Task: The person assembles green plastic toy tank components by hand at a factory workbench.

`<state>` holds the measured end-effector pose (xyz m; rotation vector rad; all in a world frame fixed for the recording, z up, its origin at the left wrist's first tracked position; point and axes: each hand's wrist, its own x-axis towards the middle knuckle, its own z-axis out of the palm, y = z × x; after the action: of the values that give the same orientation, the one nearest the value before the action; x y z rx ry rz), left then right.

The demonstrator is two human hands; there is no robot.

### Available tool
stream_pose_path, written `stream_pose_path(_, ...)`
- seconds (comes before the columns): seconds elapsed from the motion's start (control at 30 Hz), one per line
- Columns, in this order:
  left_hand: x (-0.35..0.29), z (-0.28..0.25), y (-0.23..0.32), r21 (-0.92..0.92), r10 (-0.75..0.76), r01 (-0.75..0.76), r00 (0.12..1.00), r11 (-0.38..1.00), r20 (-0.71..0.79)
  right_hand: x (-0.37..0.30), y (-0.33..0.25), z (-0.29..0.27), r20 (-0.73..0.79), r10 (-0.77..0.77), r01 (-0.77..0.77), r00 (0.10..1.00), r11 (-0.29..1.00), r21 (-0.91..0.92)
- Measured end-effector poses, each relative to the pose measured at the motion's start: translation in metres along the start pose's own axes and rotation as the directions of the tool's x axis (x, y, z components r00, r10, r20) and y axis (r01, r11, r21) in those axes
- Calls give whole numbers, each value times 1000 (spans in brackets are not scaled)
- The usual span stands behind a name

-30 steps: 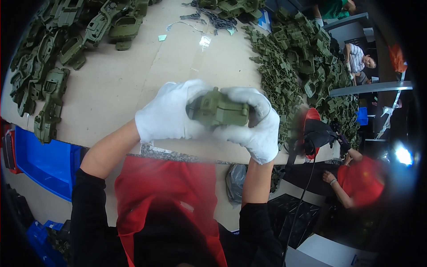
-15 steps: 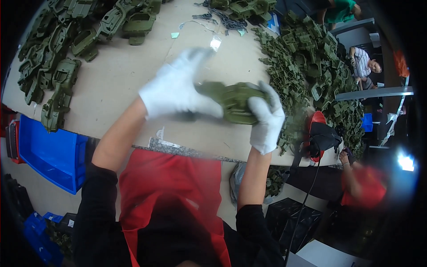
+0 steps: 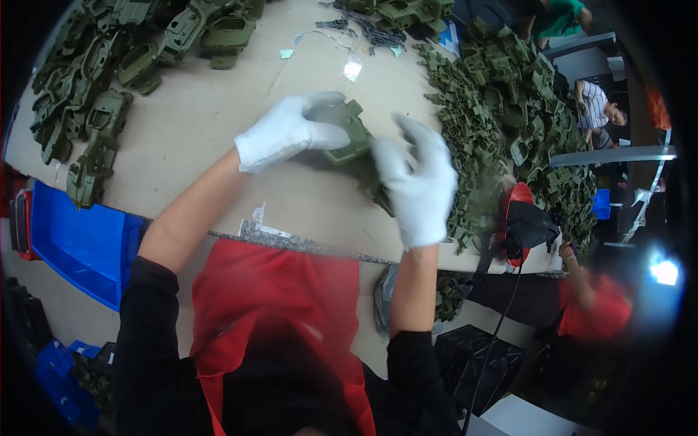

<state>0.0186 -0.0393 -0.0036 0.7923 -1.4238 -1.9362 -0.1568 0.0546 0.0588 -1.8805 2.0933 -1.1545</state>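
Note:
Over the middle of the table, my white-gloved left hand point(image 3: 287, 132) is closed on one end of an olive-green moulded plastic part point(image 3: 354, 138), thumb on the near side and fingers on the far side. The part tilts down toward the right, and its lower end runs partly behind my right hand. My right hand point(image 3: 420, 185), also gloved in white, is beside the part with its fingers spread and slightly blurred. Nothing shows in its grip; whether a fingertip touches the part I cannot tell.
Larger green parts point(image 3: 107, 120) lie in rows at the left. A heap of small green pieces point(image 3: 472, 123) covers the right side. Dark thin pieces point(image 3: 374, 33) lie at the far edge. A blue bin point(image 3: 80, 247) stands at lower left; a person in red point(image 3: 596, 305) is at right.
My right hand has come off the green part and its fingers have spread. The part has turned in my left hand, its right end now pointing down and nearer me.

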Motion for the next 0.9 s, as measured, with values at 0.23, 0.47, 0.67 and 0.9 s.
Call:
stream_pose_path(0.23,-1,1,-3,185,164,-156,986,970,-26,17,-32,28,212,169,-146,963,982,-118)
stream_pose_path(0.47,-3,0,3,207,142,-142,990,968,15,26,5,10,543,168,-439,823,795,419)
stream_pose_path(0.67,-2,2,0,184,156,-144,986,972,-51,15,5,28,420,250,-432,872,796,423)
stream_pose_path(0.9,4,-2,-8,19,22,-22,999,1000,-37,25,15,36,439,325,-470,838,838,276)
